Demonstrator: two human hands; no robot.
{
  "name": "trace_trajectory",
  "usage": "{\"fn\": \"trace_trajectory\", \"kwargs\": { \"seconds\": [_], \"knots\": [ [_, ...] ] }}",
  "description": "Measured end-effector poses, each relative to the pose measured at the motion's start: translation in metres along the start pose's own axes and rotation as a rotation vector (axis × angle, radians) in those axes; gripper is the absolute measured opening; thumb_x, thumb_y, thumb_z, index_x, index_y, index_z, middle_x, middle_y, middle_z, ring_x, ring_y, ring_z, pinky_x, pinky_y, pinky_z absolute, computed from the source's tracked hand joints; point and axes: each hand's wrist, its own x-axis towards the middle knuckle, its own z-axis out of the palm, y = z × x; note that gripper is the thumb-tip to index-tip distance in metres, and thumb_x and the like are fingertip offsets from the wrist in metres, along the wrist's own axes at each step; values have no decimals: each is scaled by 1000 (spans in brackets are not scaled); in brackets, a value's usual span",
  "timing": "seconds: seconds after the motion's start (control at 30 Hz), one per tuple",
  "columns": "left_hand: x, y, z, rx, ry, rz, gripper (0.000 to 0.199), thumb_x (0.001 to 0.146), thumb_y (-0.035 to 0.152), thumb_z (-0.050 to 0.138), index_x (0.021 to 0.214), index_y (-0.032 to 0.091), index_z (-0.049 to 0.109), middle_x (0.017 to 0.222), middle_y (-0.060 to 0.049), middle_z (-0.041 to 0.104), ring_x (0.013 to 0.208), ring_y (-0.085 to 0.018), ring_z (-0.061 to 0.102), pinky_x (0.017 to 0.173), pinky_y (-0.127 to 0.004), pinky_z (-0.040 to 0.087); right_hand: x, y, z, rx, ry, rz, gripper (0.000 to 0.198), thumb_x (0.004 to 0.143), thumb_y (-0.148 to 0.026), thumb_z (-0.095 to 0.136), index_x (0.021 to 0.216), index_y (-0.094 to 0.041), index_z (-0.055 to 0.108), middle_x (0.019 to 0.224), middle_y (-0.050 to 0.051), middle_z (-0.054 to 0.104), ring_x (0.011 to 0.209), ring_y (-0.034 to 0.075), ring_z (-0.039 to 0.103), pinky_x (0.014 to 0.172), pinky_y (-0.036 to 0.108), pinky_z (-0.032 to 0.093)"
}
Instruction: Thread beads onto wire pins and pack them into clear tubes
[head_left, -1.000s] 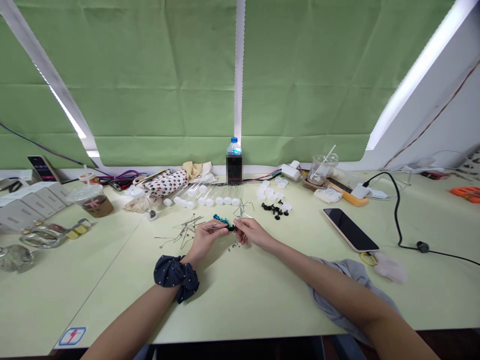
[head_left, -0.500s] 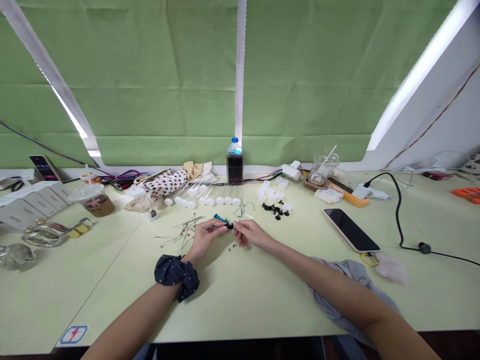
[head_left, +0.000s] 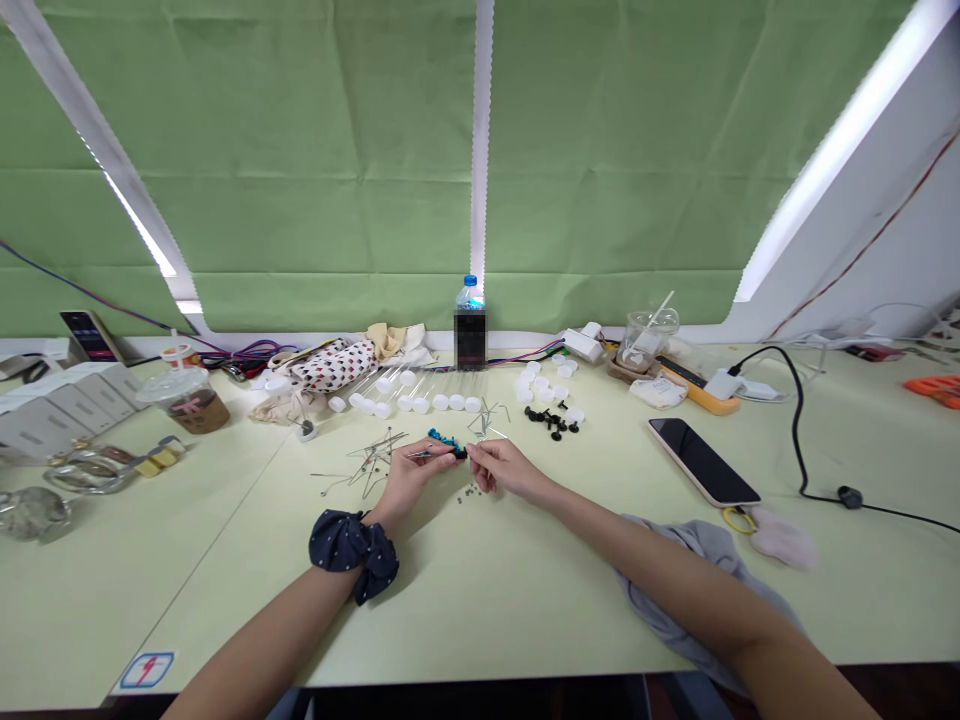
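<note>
My left hand (head_left: 409,480) is closed in a pinch around a thin metal rod (head_left: 420,454), with a small black part (head_left: 460,453) at its fingertips. Meeting that part from the other side, my right hand (head_left: 506,467) has thumb and finger pressed together; whatever sits between them is too small to make out. Just beyond the left fingertips lie small blue pieces (head_left: 442,436). Below the right hand, tiny metal bits (head_left: 469,492) are scattered on the table. Thin bent metal rods (head_left: 371,462) spread to the left of my hands, and short bent wires (head_left: 487,420) lie behind them.
White-capped clear tubes (head_left: 420,404) lie behind my hands. Black round-headed pieces (head_left: 555,420) and white caps (head_left: 540,378) are right of them. A bottle (head_left: 470,335) stands at the back. A phone (head_left: 703,461) lies right, an iced drink (head_left: 196,408) left.
</note>
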Motion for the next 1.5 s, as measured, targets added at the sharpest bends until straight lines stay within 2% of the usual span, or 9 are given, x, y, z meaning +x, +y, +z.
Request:
{"fn": "trace_trajectory", "kwargs": {
  "seconds": [0.3,0.67,1.1,1.5],
  "knots": [
    [-3,5,5,40,-28,15,15,63,26,75,71,14,70,80,-6,65,76,-17,61,73,-31,51,0,-7,-1,30,48,26,44,79,-61,47,70,-18,45,50,-3,55,38,8,48,37,18,36],
    [0,2,1,-4,24,5,15,64,25,74,74,15,69,78,-4,65,72,-16,62,71,-31,51,-2,-4,1,14,-24,37,47,79,-61,46,70,-15,50,49,-2,56,40,8,50,39,17,38],
    [-3,5,4,54,-27,22,14,63,25,75,71,14,70,80,-5,64,75,-17,61,72,-30,51,0,-6,-1,16,24,14,46,80,-60,46,68,-16,47,50,-2,55,38,8,49,37,18,36],
    [-1,5,2,25,-7,13,15,66,25,73,72,13,68,75,-4,63,70,-15,60,70,-29,50,-1,0,1,31,-28,34,50,79,-63,45,70,-14,52,48,-1,56,40,8,50,38,17,38]
  ]
}}
